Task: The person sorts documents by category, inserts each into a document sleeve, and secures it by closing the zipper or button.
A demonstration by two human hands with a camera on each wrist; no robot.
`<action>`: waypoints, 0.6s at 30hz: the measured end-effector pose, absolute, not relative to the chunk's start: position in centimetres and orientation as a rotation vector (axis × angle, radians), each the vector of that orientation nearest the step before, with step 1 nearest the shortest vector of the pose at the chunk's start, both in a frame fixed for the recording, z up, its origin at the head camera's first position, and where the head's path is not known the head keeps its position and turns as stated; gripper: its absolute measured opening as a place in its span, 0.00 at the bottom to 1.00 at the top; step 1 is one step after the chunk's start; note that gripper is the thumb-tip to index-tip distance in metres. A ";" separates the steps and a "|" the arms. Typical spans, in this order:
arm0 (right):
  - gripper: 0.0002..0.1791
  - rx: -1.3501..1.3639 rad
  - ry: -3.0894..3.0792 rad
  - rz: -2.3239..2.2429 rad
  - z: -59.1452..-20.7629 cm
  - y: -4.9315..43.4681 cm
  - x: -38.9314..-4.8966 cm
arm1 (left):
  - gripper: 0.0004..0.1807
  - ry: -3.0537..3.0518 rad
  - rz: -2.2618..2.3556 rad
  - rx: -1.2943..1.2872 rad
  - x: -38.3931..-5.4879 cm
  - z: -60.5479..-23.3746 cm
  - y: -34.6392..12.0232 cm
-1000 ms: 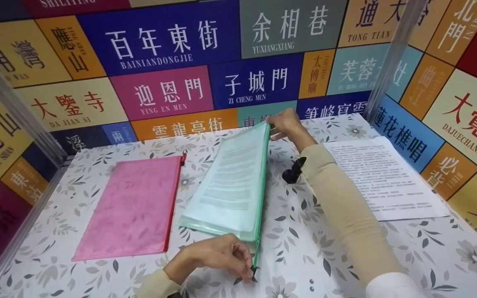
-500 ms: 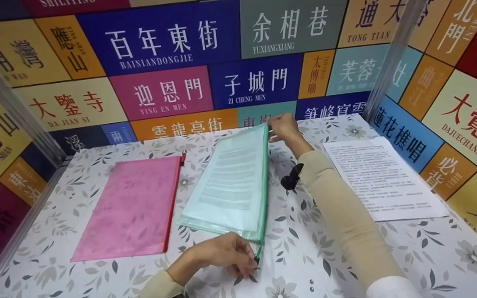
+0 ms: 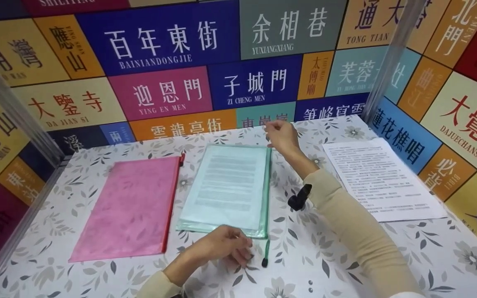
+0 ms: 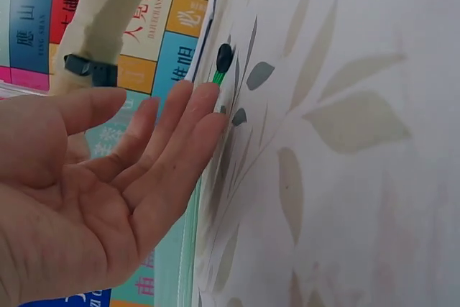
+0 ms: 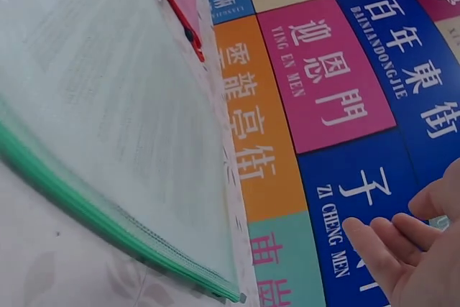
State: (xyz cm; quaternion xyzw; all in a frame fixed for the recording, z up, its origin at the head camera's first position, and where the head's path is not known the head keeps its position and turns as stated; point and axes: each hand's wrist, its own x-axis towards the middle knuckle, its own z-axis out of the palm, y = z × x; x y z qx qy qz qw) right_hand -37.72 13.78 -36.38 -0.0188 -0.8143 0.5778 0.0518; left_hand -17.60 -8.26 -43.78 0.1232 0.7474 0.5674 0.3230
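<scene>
A green zip folder [image 3: 230, 186] with printed sheets inside lies flat mid-table, its green zipper along the right side. From its near right corner hangs a green pull cord with a black zipper pull [image 3: 265, 262]. My left hand [image 3: 226, 247] is by the folder's near edge, fingers loosely bent and holding nothing; in the left wrist view the left hand [image 4: 108, 185] has its fingertips right beside the black pull. Beyond the far right corner, my right hand [image 3: 283, 136] is raised with nothing in it. The right wrist view shows the right hand [image 5: 410, 249] apart from the green zipper edge [image 5: 86, 213].
Left of the green folder lies a pink zip folder [image 3: 126, 207] with a red zipper. A stack of printed paper [image 3: 383, 182] rests at the right, beside my right sleeve [image 3: 350, 223]. Colourful sign-covered panels [image 3: 160, 37] wall in the flower-patterned table [image 3: 304, 256].
The green folder's far end has come down from my right hand and now lies flat. My left hand has let go of the zipper pull and shifted slightly left of it.
</scene>
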 end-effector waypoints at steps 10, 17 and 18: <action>0.16 0.131 -2.477 1.569 -36.8 15.0 -35.3 | 0.17 2.017 1.676 0.179 -18.8 -43.3 -10.1; 0.17 0.281 -2.476 1.404 -37.7 16.5 -34.3 | 0.15 2.225 1.773 0.006 -20.4 -43.5 -11.7; 0.16 0.298 -2.463 1.390 -37.9 16.7 -34.1 | 0.15 2.255 1.783 -0.025 -20.7 -43.6 -12.0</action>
